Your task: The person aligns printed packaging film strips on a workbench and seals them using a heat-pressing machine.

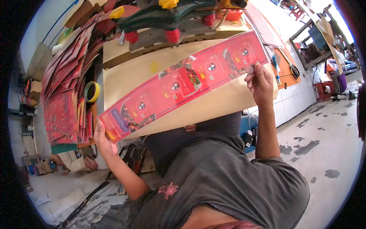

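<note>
A long red printed plastic strip [183, 84] with food pictures and round emblems is stretched slantwise in front of me. Its lower left end is gripped by my left hand [105, 140], thumb up along the edge. At the upper right end, my right hand [261, 82] pinches the strip's lower edge between thumb and fingers. Beneath the strip lies a pale tan work surface [131, 78], curving at its near side. The strip looks flat and glossy, tilted with its right end farther away.
Behind the board stands a dark green machine [164, 17] with red feet and yellow knobs. Stacks of red printed sheets [66, 76] fill the left side, with a yellow tape roll [91, 91] beside them. Black-handled scissors [293, 69] lie on an orange surface at right.
</note>
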A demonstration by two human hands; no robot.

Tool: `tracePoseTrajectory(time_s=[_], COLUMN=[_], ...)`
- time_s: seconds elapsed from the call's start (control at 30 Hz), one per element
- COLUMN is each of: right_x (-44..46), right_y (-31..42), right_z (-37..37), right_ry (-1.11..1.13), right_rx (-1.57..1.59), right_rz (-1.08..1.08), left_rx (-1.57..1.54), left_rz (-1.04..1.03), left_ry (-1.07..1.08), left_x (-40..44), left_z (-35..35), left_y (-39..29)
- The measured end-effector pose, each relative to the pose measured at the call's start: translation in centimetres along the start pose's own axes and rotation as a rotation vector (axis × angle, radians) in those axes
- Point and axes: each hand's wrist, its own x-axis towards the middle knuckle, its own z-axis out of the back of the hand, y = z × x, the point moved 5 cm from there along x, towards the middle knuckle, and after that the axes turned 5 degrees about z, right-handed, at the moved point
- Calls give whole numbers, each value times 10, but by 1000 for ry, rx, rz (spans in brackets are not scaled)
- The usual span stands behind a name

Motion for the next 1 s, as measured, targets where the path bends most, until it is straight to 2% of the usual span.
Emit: tracePoseTrajectory(time_s=[0.33, 0.4, 0.47, 0.53, 0.6, 0.63, 0.77, 0.83, 1.0], right_x=[-3, -5, -4, -4, -16, -21, -42, -50, -65], right_y=[-6, -8, -13, -12, -11, -13, -17, -27, -19], right_z=[-5, -5, -3, -11, -31, -38, -63, -69, -83], right_ry=[-120, -204, -183, -161, -166, -48, 73, 273, 353], right_rx=[-15, 62, 151, 242, 267, 235, 318, 289, 282], right_rz=[10, 4, 24, 47, -15, 20, -35, -130, -196], left_rx=[68, 52, 34, 21, -31, -64, -109, -165, -169], left_rz=[18, 2, -13, -43, -29, -35, -46, -48, -64], left_ry=[-19, 17, 52, -42, 28, 38, 72, 54, 68], left_x=[-9, -12, -16, -19, -19, -21, -21, -28, -37], left_z=[-1, -3, -11, -23, -38, -48, -68, -93, -132], left_y=[-1, 0, 3, 8, 20, 24, 29, 26, 30])
